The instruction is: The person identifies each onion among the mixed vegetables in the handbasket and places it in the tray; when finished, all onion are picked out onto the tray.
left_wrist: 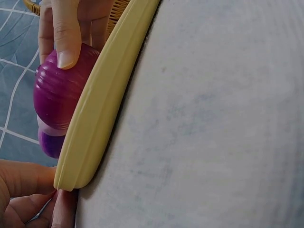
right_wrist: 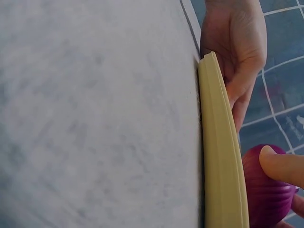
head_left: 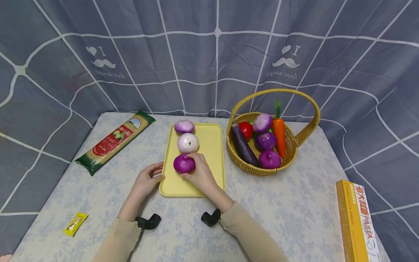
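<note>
— What lies at the far left?
— A pasta packet and a small yellow sachet on the table.
— And the left hand?
— Its fingers, close together, press the yellow tray at its near left edge.
— The right hand?
— Its fingers curl round the dark purple onion, nearest of three on the tray.
— Further right?
— A wicker basket of vegetables, then a yellow box.
</note>
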`<state>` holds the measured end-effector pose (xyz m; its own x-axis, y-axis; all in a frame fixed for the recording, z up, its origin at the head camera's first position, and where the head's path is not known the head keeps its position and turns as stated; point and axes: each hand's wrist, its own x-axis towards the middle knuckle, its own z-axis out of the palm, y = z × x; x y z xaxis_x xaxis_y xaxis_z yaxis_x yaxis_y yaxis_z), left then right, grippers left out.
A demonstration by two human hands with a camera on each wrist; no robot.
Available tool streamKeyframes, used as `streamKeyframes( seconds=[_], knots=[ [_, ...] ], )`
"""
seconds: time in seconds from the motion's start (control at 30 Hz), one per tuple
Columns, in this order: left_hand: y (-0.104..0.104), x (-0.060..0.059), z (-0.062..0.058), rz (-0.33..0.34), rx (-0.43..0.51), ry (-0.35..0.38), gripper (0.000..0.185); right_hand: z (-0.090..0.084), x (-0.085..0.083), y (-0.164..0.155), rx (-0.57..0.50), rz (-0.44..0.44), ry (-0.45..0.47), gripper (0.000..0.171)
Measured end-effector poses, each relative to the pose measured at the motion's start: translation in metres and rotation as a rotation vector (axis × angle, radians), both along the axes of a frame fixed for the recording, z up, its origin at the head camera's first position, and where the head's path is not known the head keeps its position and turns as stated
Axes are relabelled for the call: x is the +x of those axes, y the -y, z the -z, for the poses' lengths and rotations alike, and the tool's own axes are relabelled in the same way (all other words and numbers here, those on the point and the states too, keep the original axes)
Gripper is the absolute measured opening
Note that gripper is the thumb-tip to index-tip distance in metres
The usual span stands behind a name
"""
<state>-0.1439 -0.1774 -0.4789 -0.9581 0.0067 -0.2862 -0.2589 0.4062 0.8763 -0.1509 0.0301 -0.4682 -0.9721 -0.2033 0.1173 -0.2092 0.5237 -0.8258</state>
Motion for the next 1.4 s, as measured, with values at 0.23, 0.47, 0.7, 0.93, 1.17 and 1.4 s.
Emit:
streamKeyframes(
  seconds=[0.23,0.47,0.7,0.93,1.17,1.4],
  knots=[
    [0.0,0.0,0.0,-0.005,-0.007,0.004,0.052,-0.001,0.001,0.003,0.012,-0.003,0.002,0.063],
    [0.0,0.0,0.001,-0.005,-0.019,0.004,0.052,-0.002,0.003,0.0,0.018,0.007,0.034,0.068],
    [0.001,-0.001,0.003,0.001,-0.024,0.0,0.052,-0.01,0.005,-0.012,-0.008,0.027,0.045,0.066],
    [0.001,-0.002,0.005,0.0,-0.023,-0.001,0.052,-0.031,0.013,-0.039,-0.056,0.015,0.03,0.054],
    [0.0,-0.001,0.006,0.001,-0.021,-0.006,0.052,-0.049,0.029,-0.08,-0.101,0.028,-0.011,0.037],
    [0.001,-0.001,0.005,-0.003,-0.008,-0.02,0.051,-0.058,0.038,-0.124,-0.131,0.09,-0.113,0.026]
  ],
)
